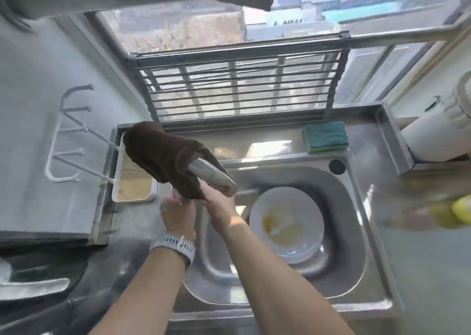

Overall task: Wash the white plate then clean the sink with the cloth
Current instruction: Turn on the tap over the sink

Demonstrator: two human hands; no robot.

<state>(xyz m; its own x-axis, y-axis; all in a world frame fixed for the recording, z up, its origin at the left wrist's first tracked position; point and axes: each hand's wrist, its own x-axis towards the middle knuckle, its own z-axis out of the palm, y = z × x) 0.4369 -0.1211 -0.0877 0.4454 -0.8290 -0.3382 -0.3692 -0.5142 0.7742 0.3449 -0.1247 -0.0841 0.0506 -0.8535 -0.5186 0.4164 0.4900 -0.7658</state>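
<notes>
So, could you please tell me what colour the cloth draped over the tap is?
Dark brown; the cloth shows in the head view.

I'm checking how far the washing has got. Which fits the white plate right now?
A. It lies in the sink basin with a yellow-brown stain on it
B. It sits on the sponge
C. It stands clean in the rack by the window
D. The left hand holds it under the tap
A: the white plate lies in the sink basin, still stained yellow-brown, while both the left hand and right hand are at the brown cloth draped over the tap.
</notes>
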